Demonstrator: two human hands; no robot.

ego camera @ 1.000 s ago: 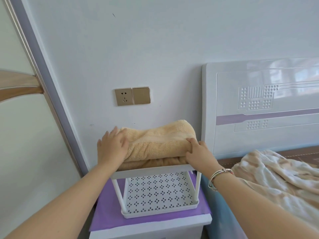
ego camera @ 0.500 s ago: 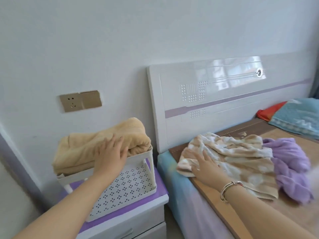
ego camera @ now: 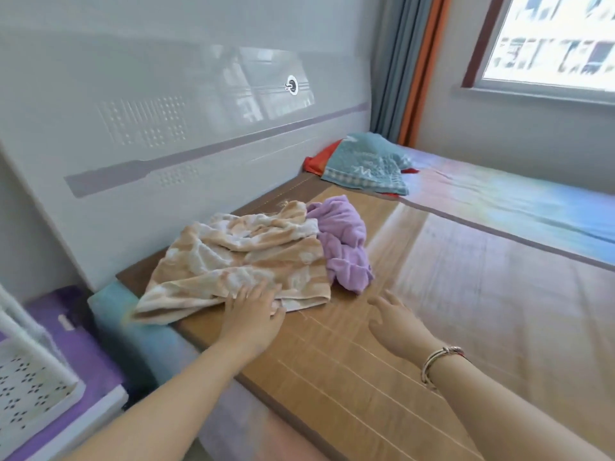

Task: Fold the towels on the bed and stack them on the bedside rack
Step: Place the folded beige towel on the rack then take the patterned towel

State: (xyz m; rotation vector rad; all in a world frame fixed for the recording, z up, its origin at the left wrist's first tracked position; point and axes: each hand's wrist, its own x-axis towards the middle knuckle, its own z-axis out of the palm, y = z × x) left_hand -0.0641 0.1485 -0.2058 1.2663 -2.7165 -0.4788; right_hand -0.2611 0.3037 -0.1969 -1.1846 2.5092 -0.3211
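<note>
1. Beige and white terry cloth made up the patterned towel [ego camera: 239, 261], so I judged it soft, light and limp; it would sag and not keep a shape when lifted.
2. The best hold seemed to be two corners of the near hem, so that it could hang flat for folding.
3. It lay crumpled on the woven mat [ego camera: 432, 327] of the bed, near the headboard [ego camera: 166, 144], touching a bunched purple towel [ego camera: 346, 244] on its right.
4. The left hand [ego camera: 254, 314] rested on its near edge with fingers spread, not gripping.
5. The right hand [ego camera: 396, 324] was over the mat, open and holding nothing.
6. The white rack [ego camera: 30, 387] stood at the near left.
</note>
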